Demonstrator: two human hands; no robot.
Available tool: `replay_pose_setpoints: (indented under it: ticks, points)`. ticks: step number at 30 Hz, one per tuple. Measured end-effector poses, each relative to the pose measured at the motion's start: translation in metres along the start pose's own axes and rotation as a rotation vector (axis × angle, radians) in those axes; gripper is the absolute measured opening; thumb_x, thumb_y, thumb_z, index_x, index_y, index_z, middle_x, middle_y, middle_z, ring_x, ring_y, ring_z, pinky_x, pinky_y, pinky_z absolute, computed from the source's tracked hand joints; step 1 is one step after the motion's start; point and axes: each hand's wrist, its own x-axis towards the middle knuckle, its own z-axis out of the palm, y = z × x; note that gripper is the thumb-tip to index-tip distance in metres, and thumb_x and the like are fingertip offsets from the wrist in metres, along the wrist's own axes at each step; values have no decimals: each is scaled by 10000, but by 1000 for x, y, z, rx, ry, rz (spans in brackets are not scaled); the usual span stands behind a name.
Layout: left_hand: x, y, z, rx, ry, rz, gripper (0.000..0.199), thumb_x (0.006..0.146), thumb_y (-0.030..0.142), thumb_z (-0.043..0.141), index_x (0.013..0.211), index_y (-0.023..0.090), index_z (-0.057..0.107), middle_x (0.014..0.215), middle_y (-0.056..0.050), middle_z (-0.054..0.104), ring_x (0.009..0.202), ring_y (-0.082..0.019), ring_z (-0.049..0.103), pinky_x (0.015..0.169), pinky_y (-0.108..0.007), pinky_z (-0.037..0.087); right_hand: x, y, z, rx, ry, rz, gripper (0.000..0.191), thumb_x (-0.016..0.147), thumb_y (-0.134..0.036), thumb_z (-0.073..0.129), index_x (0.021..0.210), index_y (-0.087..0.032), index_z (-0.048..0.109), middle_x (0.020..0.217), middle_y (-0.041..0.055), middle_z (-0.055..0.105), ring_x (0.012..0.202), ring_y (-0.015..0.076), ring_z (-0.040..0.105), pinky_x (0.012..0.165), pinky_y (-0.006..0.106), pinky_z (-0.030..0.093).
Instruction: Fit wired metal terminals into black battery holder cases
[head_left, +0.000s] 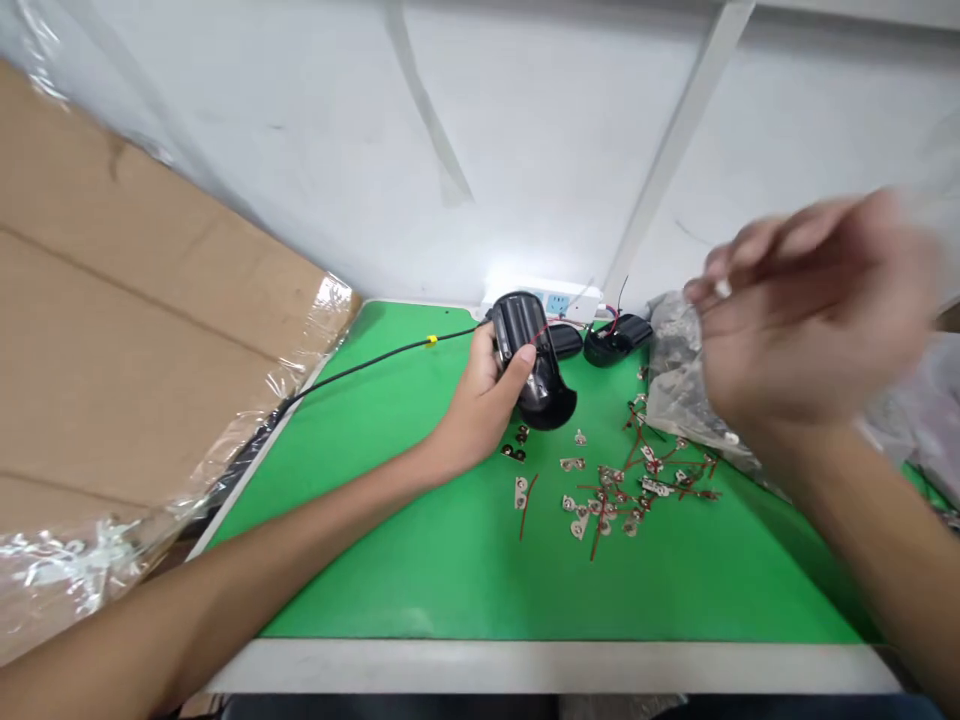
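Observation:
My left hand point(476, 410) grips a black plastic battery holder point(529, 352) with several cylindrical slots and a flared end, its thumb across the lower part. A thin black cable point(375, 365) with a yellow marker runs from the holder across the green mat point(420, 570) toward the left. My right hand point(799, 320) is blurred with motion, pinching a small pale part point(722, 289) between its fingertips. It hangs over a clear plastic bag of dark parts point(679, 375). Below that hand lies a loose pile of metal contact tabs with red wires point(615, 500).
Two more black holders point(616, 338) with red wires lie at the back of the mat, by a white power strip point(551, 302). Plastic-wrapped cardboard point(127, 280) stands along the left side. A white wall rises behind, and the mat's front edge ends at a pale table border.

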Motion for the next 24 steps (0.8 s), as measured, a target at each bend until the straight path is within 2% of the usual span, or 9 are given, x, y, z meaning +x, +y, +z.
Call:
replay_pose_setpoints:
  ticks: [2,5,7,10,13,17,19,21,24]
  points:
    - [2,-2,-2,0,-29,-10,592,982,509,706,1466,240,496,1298,-111,676,1240,-288,622,1080,-433,532,-9,17,9,112,72,34,361,1110,-298,431,762,-235,504,694,-13,462,639,135,527,675,328,464]
    - [3,-4,-3,64,-46,31,611,938,427,775,1445,222,503,1395,-114,648,1300,-283,598,1145,-437,487,-34,35,15,-117,-185,264,399,1097,-362,529,735,-214,613,717,18,585,723,164,576,685,320,464]
    - [4,-4,-3,77,-85,38,612,939,410,776,1450,211,504,1398,-113,654,1308,-279,600,1150,-434,481,-48,35,17,-248,-328,286,416,1111,-404,533,758,-205,626,746,8,600,721,153,568,673,303,442]
    - [3,-1,-4,38,-140,22,610,964,422,754,1482,217,505,1419,-112,666,1310,-273,612,1131,-413,494,-59,25,21,-341,-589,146,396,1125,-393,521,791,-197,603,729,-21,573,667,125,521,640,280,389]
    - [3,3,-5,30,-128,-12,607,960,454,765,1472,224,535,1440,-103,676,1307,-269,622,1106,-378,501,-64,17,22,-470,-817,-67,295,1121,-346,519,901,-188,634,803,1,615,726,140,542,667,292,384]
    - [2,8,-4,33,-109,-75,556,972,515,742,1410,202,601,1387,-85,708,1248,-251,640,1040,-328,516,-75,17,25,-692,-887,-366,226,1111,-332,524,1093,-166,676,915,70,695,826,201,595,717,345,421]
    - [2,10,-3,13,-95,-92,548,977,535,731,1392,194,622,1374,-83,715,1208,-239,647,1002,-308,521,-84,18,31,-660,-878,-418,238,1109,-314,525,1213,-156,670,1054,101,746,920,215,646,789,366,481]
    - [1,12,-1,-6,-73,-111,549,977,563,720,1382,201,641,1369,-79,723,1162,-230,658,940,-287,528,-94,18,40,-602,-888,-437,301,1110,-279,517,1354,-144,629,1241,125,754,1099,222,678,903,380,526]
    - [0,13,0,-21,-57,-146,550,972,593,709,1374,220,668,1329,-64,742,1093,-221,669,858,-269,529,-106,15,50,-591,-975,-471,337,1103,-235,501,1405,-139,617,1416,141,710,1360,232,617,1092,407,512]
